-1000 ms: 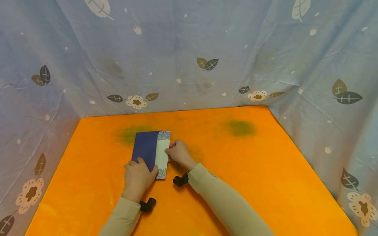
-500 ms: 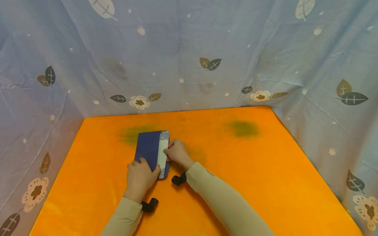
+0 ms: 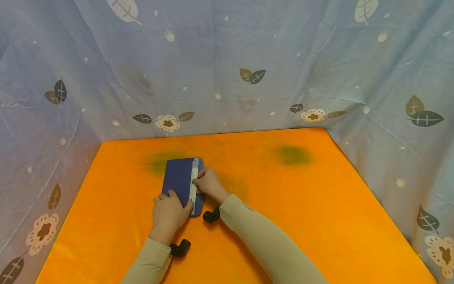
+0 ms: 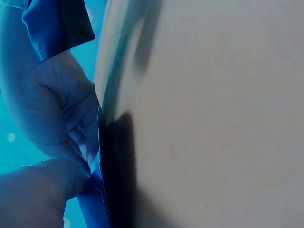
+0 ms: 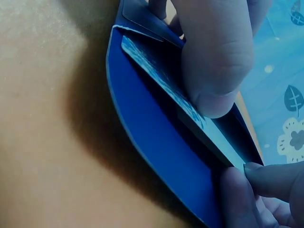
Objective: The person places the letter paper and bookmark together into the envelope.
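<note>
A dark blue envelope [image 3: 176,173] lies on the orange surface, its rounded flap [image 5: 137,116] folded out to the right. My left hand [image 3: 168,215] holds its near left part, thumb [image 5: 216,61] over the opening's near end, some fingers tucked behind. A white card [image 3: 194,167] with blue-grey lacy ends sits mostly inside the envelope, a narrow strip showing along the opening. My right hand [image 3: 210,183] pinches the card's outer edge near its middle, thumb and finger meeting at the edge in the right wrist view.
An orange-covered table [image 3: 301,205] with greenish smudges extends around the hands. Blue-grey curtains [image 3: 220,47] with leaf and flower prints stand behind and at both sides. Black wrist-worn pieces [image 3: 181,247] jut from both cuffs.
My right hand has moved left, pushing the card deeper into the envelope. The strip of card showing has narrowed and the blue flap beneath has come into view. My left hand keeps its hold.
</note>
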`<state>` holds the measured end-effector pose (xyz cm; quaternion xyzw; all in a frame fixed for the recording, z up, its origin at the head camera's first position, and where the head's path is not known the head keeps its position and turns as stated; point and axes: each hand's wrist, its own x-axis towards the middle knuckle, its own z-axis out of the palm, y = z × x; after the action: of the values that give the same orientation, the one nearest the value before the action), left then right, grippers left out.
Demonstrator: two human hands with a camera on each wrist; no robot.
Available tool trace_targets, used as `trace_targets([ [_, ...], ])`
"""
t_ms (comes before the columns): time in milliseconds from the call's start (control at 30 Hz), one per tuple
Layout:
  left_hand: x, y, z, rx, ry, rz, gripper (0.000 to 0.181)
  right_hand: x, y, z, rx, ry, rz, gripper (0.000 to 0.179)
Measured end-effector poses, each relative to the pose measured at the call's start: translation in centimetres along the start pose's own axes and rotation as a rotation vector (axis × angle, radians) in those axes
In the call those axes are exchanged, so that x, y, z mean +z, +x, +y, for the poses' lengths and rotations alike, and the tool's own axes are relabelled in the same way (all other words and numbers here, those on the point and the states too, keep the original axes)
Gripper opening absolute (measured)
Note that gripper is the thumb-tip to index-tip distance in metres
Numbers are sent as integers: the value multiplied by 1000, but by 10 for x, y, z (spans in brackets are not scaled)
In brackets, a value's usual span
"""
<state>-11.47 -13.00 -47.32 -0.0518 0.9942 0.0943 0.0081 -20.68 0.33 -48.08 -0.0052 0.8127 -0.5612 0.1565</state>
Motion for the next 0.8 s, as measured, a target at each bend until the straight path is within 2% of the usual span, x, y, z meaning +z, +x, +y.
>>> trace_targets([
  [133, 1, 0, -1, 1, 4, -11, 87, 0, -2, 1, 8, 36, -25, 16],
  [433, 3, 0, -3, 5, 5, -13, 87, -2, -12, 4, -16, 49, -103, 33],
  [800, 3, 1, -3, 7, 13, -23, 88, 2, -12, 1, -25, 23, -106, 36],
])
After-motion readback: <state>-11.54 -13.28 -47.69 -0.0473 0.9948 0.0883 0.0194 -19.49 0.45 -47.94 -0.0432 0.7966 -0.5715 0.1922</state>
